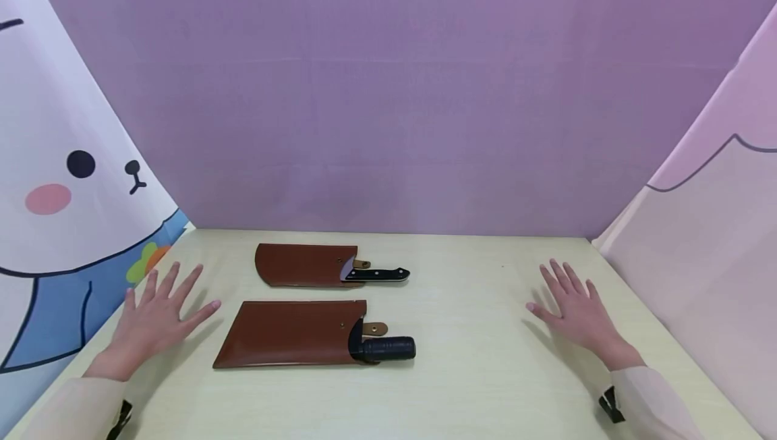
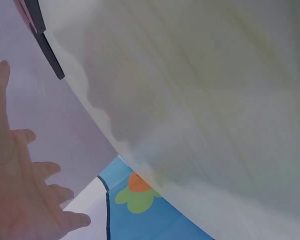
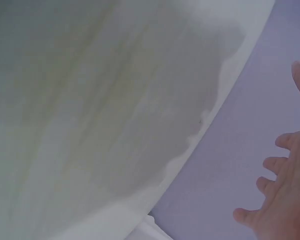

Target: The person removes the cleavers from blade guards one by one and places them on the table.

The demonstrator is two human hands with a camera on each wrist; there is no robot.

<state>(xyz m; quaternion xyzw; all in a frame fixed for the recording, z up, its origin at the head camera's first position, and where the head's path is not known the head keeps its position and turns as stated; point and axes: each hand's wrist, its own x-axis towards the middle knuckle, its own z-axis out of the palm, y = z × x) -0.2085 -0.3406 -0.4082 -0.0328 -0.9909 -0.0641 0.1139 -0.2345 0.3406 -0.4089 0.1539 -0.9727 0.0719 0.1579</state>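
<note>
Two knives lie on the table in brown leather sheaths, handles toward the right. The farther sheath [image 1: 306, 266] has a rounded end and holds a knife with a black riveted handle [image 1: 382, 275]. Nearer to me, a larger sheath [image 1: 291, 334] with a slanted end holds a knife with a thick black handle [image 1: 388, 348]. Both snap straps stick out unfastened. My left hand [image 1: 152, 322] is spread left of the sheaths, holding nothing. Far to the right, my right hand [image 1: 579, 312] also has its fingers spread and holds nothing. Each wrist view shows its own hand's fingers extended.
The pale wooden table [image 1: 473, 386] ends at a purple cloth backdrop [image 1: 388, 102]. A cartoon-printed cloth [image 1: 73, 109] flanks the left side, and a pink and white cloth [image 1: 716, 244] the right.
</note>
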